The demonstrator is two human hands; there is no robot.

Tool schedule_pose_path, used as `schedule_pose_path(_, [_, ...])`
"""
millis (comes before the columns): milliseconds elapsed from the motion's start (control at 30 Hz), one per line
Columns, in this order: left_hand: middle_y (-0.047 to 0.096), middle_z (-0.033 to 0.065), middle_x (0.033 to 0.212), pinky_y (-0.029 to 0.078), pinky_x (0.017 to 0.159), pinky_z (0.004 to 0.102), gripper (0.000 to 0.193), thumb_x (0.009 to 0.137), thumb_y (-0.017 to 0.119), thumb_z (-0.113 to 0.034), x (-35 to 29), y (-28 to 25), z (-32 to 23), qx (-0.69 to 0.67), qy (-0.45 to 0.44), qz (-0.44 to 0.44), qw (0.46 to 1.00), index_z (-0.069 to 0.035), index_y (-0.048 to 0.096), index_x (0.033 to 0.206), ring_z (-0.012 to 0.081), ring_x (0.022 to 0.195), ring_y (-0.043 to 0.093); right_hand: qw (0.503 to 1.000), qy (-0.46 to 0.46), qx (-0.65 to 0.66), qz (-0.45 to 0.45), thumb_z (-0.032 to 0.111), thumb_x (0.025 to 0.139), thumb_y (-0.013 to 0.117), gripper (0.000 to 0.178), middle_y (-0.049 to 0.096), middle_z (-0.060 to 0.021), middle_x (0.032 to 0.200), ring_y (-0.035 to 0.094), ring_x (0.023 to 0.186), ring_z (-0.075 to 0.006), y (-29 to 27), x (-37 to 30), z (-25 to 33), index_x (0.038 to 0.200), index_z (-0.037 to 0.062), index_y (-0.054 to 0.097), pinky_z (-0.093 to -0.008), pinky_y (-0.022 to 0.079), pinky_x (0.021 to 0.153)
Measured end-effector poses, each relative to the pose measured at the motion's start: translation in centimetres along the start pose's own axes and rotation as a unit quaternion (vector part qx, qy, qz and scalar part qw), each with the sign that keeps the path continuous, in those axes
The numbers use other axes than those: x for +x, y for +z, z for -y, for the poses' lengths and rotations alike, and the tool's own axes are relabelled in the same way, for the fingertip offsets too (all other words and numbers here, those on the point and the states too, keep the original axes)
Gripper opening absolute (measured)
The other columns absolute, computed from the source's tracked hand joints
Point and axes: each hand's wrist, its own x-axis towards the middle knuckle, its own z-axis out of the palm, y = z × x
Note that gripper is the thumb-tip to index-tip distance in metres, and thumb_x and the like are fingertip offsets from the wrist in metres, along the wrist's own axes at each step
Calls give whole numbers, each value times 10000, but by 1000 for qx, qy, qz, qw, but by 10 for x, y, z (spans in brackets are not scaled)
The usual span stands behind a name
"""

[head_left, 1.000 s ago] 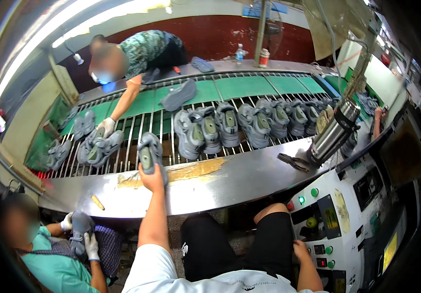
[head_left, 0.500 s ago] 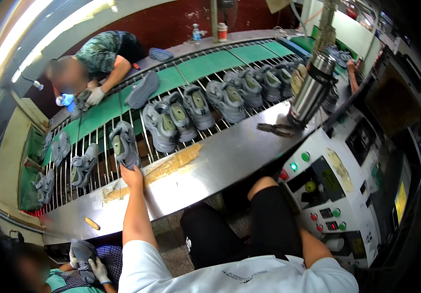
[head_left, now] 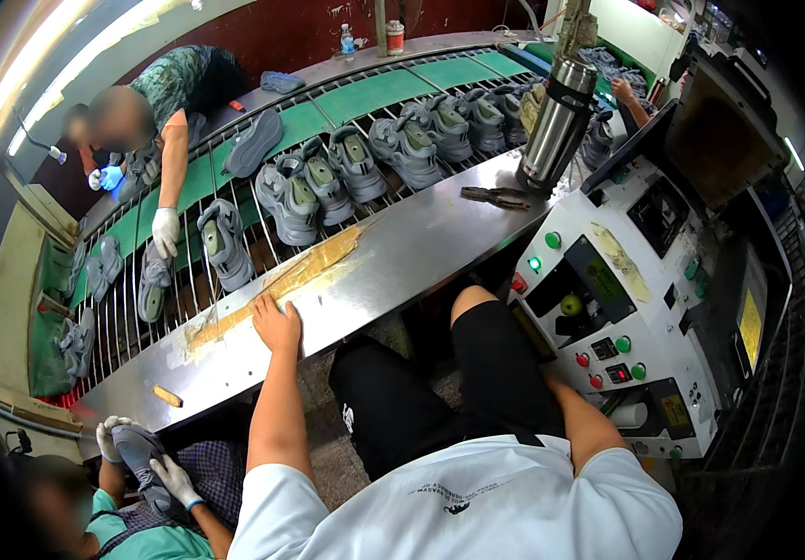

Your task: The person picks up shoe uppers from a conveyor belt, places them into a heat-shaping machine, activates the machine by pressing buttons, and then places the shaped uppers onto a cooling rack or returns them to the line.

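Metal bars [head_left: 125, 322] are lined with gray shoes [head_left: 410, 157]. The nearest shoe [head_left: 228, 252] is already set there, just past the empty left hand [head_left: 277, 324], laid open on the taped ledge [head_left: 402, 252]. Whether the hidden right hand is closed cannot be told.

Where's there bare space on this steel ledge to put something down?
On the steel ledge, between the left hand and the dark tool; another patch lies between that hand and the yellowish stick. It's crowded around the tool and flask, and along the shoe row.
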Motion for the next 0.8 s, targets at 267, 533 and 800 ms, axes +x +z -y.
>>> schedule_pose_path(267, [422,206,1390,243,1090,467,550,840,574,-286,3,-2,2,18,-17,-20,1000,7,472,1294,375,1308,339,999,-40,2,-4,68,859,569,258,659,-171,1033,611,984,-262,-12,29,30,1100,5,634,-348,471,843])
schedule_pose_path(533, [407,239,1392,215,1107,458,517,853,542,-232,8,8,15,33,-55,14,998,49,468,1282,389,1310,332,994,-94,-18,-55,67,860,569,253,659,-170,1030,612,980,-261,-7,131,126,1097,6,636,-348,472,841])
schedule_pose_path(800, [433,241,1352,250,1081,466,334,875,486,-110,18,9,-10,26,-56,37,997,42,499,1172,413,1287,354,992,-89,-83,-18,66,861,569,249,659,-169,1028,613,976,-260,15,196,184,1093,6,637,-347,473,838])
